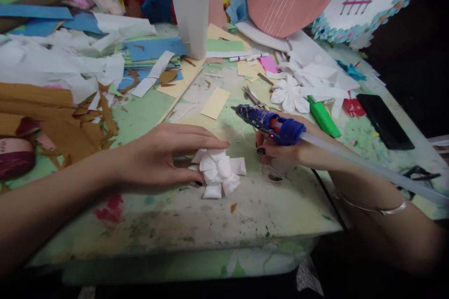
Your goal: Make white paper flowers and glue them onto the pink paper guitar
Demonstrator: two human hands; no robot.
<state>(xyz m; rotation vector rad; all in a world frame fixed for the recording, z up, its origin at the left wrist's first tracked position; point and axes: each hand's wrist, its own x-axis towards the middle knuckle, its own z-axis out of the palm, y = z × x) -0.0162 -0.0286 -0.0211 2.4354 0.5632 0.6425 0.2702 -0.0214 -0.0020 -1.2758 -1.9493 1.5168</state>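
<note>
A white paper flower (220,172) with folded petals lies on the table near its front edge. My left hand (164,152) reaches around it from the left, thumb at its lower left and fingers over its far side, holding it against the tabletop. In my right hand (286,149) is a blue hot glue gun (270,124), its nozzle pointing left above the table. A red light glows on the gun, and a long clear glue stick (372,166) sticks out of its back. The right fingers are partly hidden behind the gun.
Scissors (254,96), a flat white paper flower (289,94), a green tube-like object (323,117) and a black phone (386,121) lie to the right. Brown paper (42,112) covers the left. A white upright post (191,9) and paper guitar shapes (287,4) stand behind.
</note>
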